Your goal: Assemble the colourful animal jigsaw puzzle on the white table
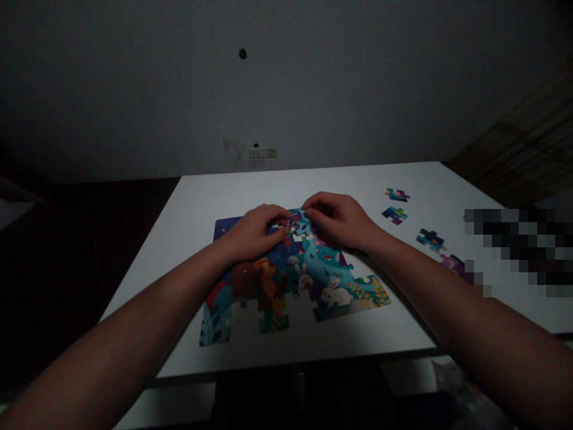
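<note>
A partly assembled jigsaw puzzle (290,266) lies flat on the white table, with rabbits and a brown animal printed on it. Gaps show along its near edge, at its right side and near the upper middle. My left hand (257,233) rests over its upper left part, thumb and fingers curled round a small puzzle piece (293,226) by the upper gap. Opposite it, my right hand (340,221) has thumb and forefinger pinched at the puzzle's far edge, on a puzzle piece that the fingers partly cover. Dim light blurs the detail there.
Several loose puzzle pieces lie on the right of the white table (165,286), among them a blue and purple one (394,215) and a dark blue one (430,239). A pixelated patch hides the table's right side. Behind stands a grey wall with sockets (262,153).
</note>
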`<state>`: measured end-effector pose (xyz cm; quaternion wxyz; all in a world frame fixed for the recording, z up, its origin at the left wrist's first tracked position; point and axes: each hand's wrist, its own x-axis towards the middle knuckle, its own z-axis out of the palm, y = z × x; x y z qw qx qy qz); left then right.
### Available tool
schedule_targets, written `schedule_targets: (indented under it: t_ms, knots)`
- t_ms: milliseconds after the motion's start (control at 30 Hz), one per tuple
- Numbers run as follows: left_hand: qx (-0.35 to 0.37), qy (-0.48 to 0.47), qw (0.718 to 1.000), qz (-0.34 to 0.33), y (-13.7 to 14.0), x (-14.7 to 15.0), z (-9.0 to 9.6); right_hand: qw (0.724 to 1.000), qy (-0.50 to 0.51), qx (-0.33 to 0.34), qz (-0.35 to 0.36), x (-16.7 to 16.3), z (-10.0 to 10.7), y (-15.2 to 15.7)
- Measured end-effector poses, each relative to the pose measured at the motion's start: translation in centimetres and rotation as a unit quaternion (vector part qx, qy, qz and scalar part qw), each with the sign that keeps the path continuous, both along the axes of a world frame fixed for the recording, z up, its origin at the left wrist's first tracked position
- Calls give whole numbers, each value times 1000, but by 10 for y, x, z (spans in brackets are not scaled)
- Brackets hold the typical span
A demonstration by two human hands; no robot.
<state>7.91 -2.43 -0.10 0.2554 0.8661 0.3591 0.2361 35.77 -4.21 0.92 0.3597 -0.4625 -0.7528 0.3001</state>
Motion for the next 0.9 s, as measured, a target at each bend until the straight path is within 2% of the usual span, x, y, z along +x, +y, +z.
schedule_targets:
  t_ms: [133,300,500,733,900]
  knots:
    - [-8,-8,1000,7,-1,1,1,998,2,32,-54,4,3,2]
    - [-16,-2,1000,17,-1,1,3,998,6,-10,-58,3,1,3]
    - [-34,-19,999,23,-1,1,0,991,96,-84,-38,-3,0,0]
    - [-43,-27,998,24,-2,1,1,990,85,-107,24,-5,1,-4]
    - [-15,-19,1000,-1,0,0,1,988,82,-120,51,-2,6,-7]
